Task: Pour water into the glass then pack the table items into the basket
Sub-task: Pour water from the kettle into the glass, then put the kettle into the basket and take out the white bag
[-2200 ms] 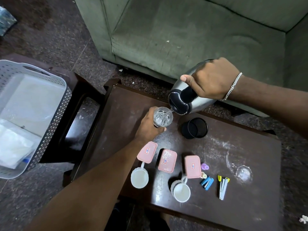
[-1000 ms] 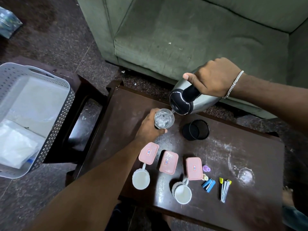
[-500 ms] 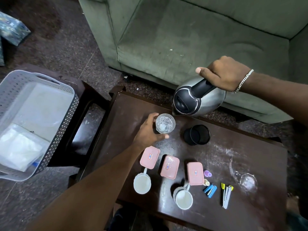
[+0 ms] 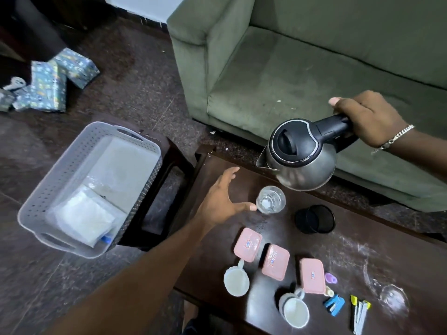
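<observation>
A clear glass (image 4: 271,199) holding water stands on the dark wooden table (image 4: 358,247). My left hand (image 4: 221,200) is spread open just left of it, the thumb tip touching or nearly touching its rim. My right hand (image 4: 367,117) grips the black handle of a steel electric kettle (image 4: 302,155), held level in the air above and right of the glass. A grey perforated basket (image 4: 72,165) sits on a stool to the left, with white packets inside.
On the table stand a black mesh cup (image 4: 314,218), three pink-lidded boxes (image 4: 275,261), two white cups (image 4: 236,281), a blue stapler (image 4: 335,304), markers (image 4: 360,310) and a second glass (image 4: 393,298) lying on its side. A green sofa (image 4: 314,56) stands behind.
The kettle has tipped back upright and risen away to the right; pouring has stopped. My left hand has let go of the glass and opened. The view has shifted upward.
</observation>
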